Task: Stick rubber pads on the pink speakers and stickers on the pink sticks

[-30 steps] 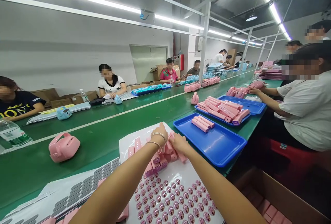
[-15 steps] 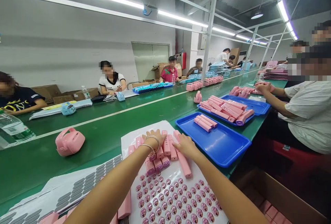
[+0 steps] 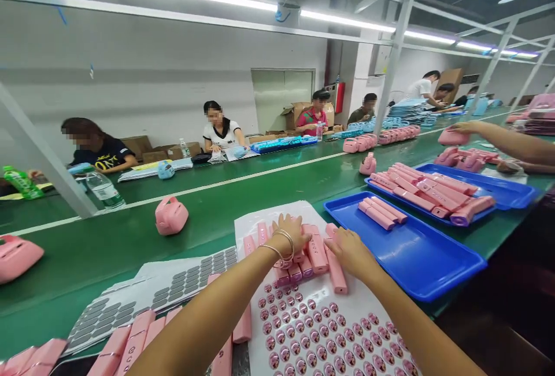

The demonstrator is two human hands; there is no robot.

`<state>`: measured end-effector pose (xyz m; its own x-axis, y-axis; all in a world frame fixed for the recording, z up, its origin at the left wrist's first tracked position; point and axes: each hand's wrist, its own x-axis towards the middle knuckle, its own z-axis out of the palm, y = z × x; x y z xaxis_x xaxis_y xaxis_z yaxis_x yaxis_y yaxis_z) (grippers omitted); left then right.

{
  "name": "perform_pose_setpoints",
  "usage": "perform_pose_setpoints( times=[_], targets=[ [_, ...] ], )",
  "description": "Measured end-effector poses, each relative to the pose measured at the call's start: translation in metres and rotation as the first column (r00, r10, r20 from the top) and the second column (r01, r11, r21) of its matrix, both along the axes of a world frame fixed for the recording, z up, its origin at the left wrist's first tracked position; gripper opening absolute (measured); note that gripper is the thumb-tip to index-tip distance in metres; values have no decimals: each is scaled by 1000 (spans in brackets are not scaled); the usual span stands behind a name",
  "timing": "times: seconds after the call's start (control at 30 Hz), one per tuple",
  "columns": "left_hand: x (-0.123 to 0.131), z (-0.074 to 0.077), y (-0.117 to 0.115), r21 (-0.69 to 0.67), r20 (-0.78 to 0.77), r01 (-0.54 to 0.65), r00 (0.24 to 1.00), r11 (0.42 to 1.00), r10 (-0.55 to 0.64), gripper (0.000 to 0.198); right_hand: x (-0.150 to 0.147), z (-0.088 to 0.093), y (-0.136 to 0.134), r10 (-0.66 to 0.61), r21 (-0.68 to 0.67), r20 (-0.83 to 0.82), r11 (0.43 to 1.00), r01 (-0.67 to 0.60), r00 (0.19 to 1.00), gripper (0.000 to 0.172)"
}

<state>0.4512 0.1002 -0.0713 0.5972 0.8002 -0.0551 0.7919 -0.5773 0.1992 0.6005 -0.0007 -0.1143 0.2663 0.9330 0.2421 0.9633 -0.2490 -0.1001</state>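
My left hand (image 3: 288, 234), with bracelets at the wrist, lies with fingers spread over a pile of long pink plastic casings (image 3: 316, 253). Several have purple ends that face me. On the pile's right side, my right hand (image 3: 349, 251) has its thumb and fingers around the far part of one pink casing (image 3: 337, 277). Its near end points toward me. Beneath the pile is a white sheet of round pink stickers (image 3: 312, 330). The left fingertips partly hide the casings behind them.
A blue tray (image 3: 433, 266) with a few pink casings is on the right, beside a fuller blue tray (image 3: 481, 214). Sheets of grey oval stickers (image 3: 195, 272) and more casings (image 3: 130, 335) lie at left. A pink rounded shell (image 3: 171, 217) stands on the green table (image 3: 243, 188).
My view has turned left, so the scene sits farther right. The casing at my right hand now lies straighter, closer alongside the pile. Both hands remain at the pile.
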Motion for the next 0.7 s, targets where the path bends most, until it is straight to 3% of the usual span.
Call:
perform_pose_setpoints(
  times=[0.2, 0.47, 0.6, 0.7],
  targets=[
    [-6, -7, 2, 31, 55, 11, 998, 999, -13, 64, 1, -5, -2, 22, -5, 66, 1000, -22, 998, 30],
    [-17, -4, 11, 111, 127, 40, 990, 993, -54, 62, 1, 1, 15, -3, 172, 102, 985, -15, 995, 19],
    [-36, 9, -5, 137, 163, 71, 982, 988, -93, 62, 12, 10, -23, 45, 351, 29, 935, -52, 999, 28],
    [-55, 24, -33, 129, 177, 162, 967, 978, -183, 57, 27, 5, -90, 10, 524, -33, 851, 9, 999, 41]
  ],
)
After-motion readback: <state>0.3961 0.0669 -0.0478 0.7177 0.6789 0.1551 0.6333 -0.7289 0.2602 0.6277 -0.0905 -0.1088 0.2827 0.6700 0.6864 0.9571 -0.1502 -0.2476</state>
